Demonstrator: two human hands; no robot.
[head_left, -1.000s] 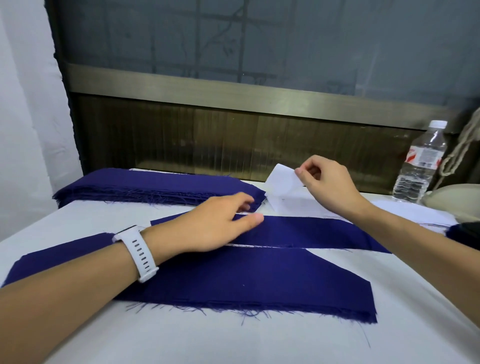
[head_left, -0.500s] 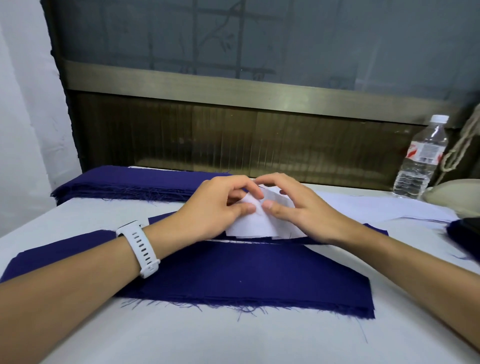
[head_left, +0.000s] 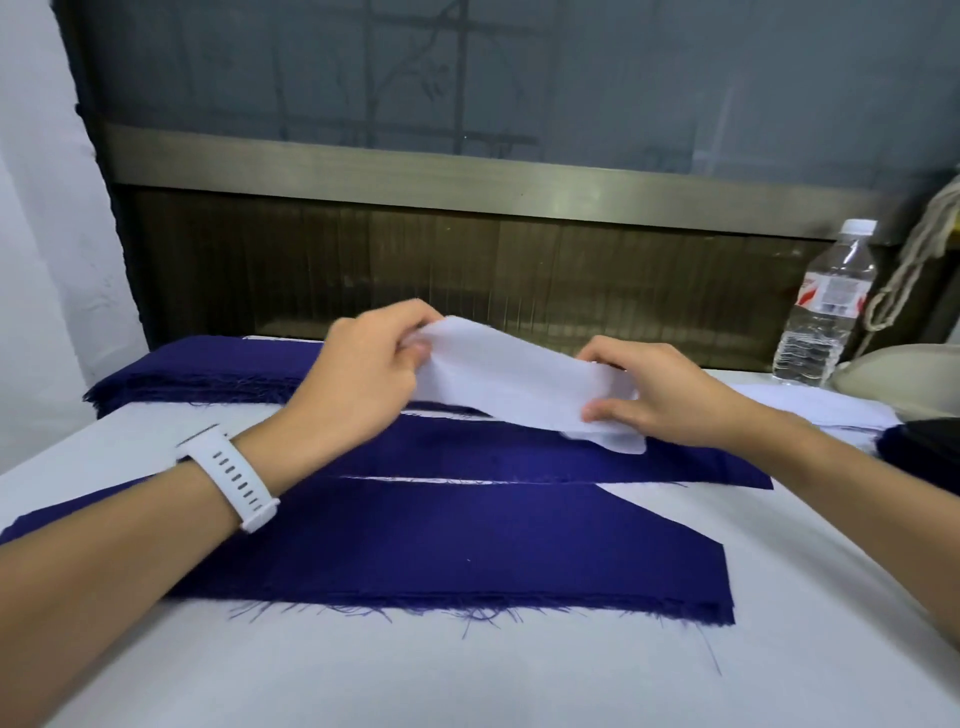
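Both hands, left hand (head_left: 363, 379) and right hand (head_left: 660, 395), pinch opposite ends of a thin white fabric strip (head_left: 511, 376), lifted just above the far navy cloth panel (head_left: 519, 452) on the white table (head_left: 467, 675).

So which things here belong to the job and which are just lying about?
In the job: white strip, pinched at its ends by the left hand and right hand; far navy strip beneath it; near navy piece.
Lying about: water bottle; navy stack, untouched at back left; cord at right.
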